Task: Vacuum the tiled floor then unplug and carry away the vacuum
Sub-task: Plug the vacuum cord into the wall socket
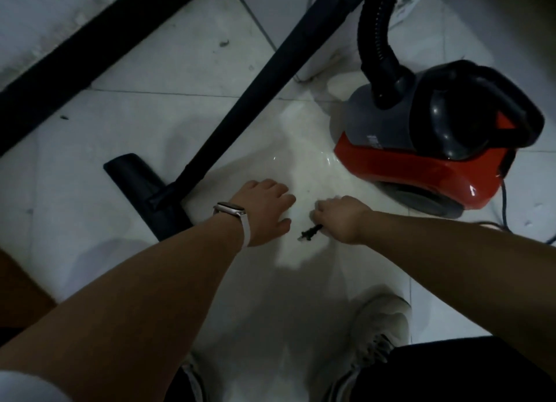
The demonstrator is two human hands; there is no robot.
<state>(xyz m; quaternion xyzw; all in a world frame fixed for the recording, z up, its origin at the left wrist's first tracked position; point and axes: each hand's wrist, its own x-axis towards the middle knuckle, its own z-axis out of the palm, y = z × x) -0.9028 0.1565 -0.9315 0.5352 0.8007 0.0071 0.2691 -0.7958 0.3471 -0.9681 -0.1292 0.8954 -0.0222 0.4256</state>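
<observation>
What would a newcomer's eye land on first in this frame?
The red and grey vacuum stands out at the right on the pale tiled floor. At centre, the right hand pinches a black plug, the left hand empty beside it. The black floor nozzle lies left.

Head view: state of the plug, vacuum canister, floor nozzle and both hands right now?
Plug: unplugged, prongs bare, gripped by right hand.
Right hand: curled round the plug.
Left hand: open, fingers spread, holding nothing.
Vacuum canister: upright on tiles, hose attached.
Floor nozzle: flat on tiles, wand attached.
</observation>
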